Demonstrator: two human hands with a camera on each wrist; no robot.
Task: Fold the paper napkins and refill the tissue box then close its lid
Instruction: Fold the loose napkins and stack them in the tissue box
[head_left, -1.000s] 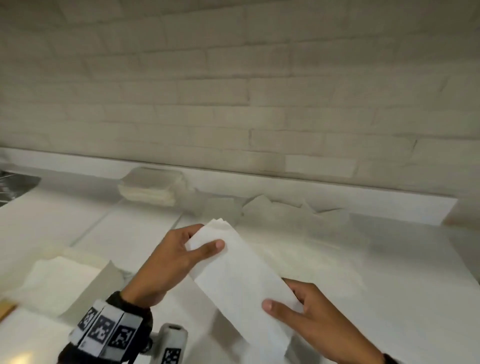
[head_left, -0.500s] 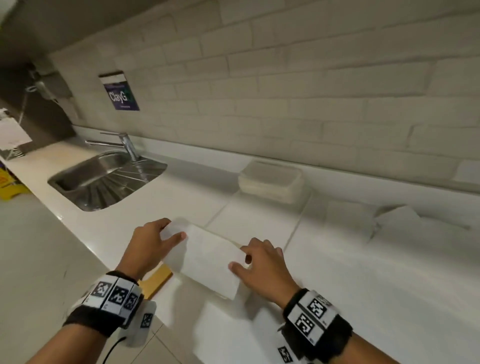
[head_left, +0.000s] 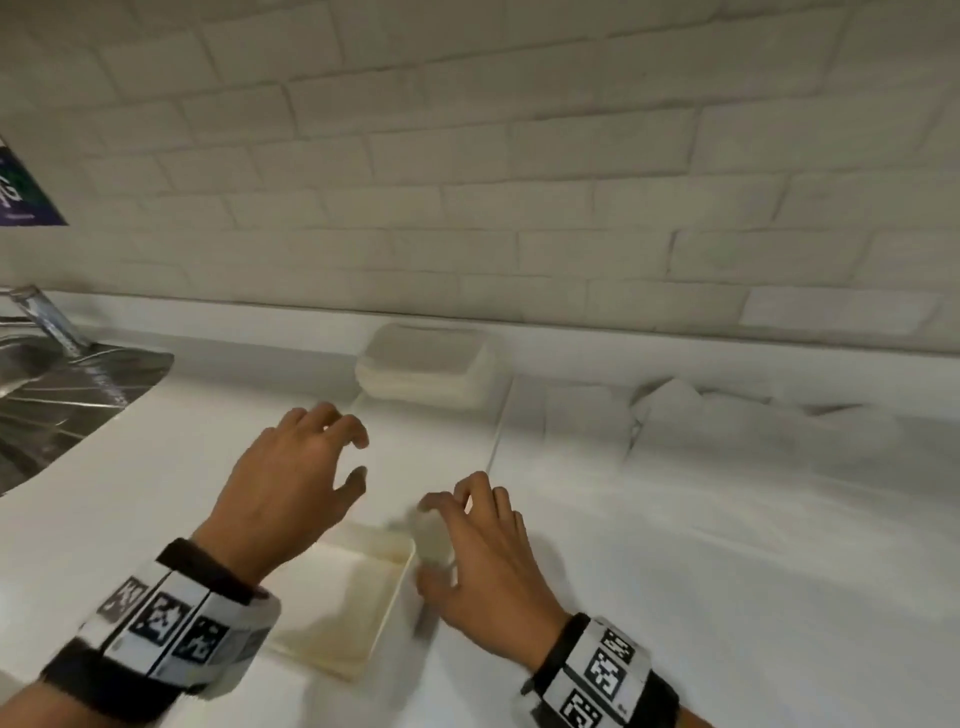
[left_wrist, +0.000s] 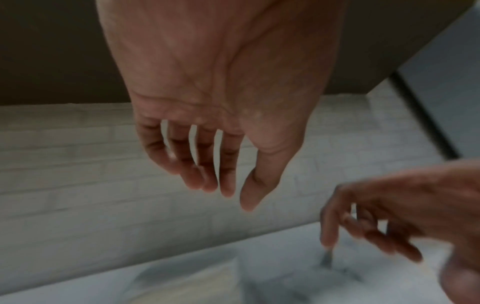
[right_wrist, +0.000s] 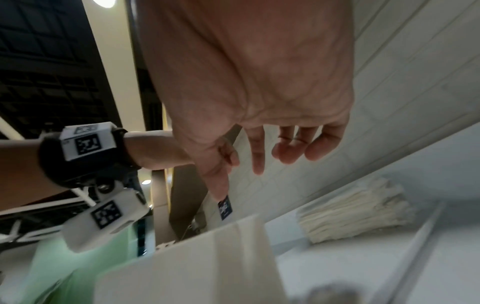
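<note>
A cream tissue box (head_left: 392, 592) stands with its top uncovered on the white counter, near the front edge. My left hand (head_left: 343, 460) hovers over its far left corner with loosely spread fingers and holds nothing; the left wrist view shows this left hand (left_wrist: 228, 195) empty. My right hand (head_left: 447, 501) hangs at the box's right rim, fingers relaxed, over a blurred pale shape (head_left: 432, 543) that I cannot identify. The right wrist view shows the right hand (right_wrist: 241, 181) empty above the box wall (right_wrist: 194, 267). A stack of folded napkins (head_left: 423, 371) lies by the wall.
Loose unfolded napkins (head_left: 670, 410) lie along the back at the right. A steel sink (head_left: 57, 410) with a tap is sunk into the counter at the left. The tiled wall (head_left: 519, 208) runs behind. The napkin stack (right_wrist: 355, 211) also appears in the right wrist view.
Both hands held a folded napkin between them before; now neither holds it. They have come down over the tissue box, and the view has swung right from the sink.
</note>
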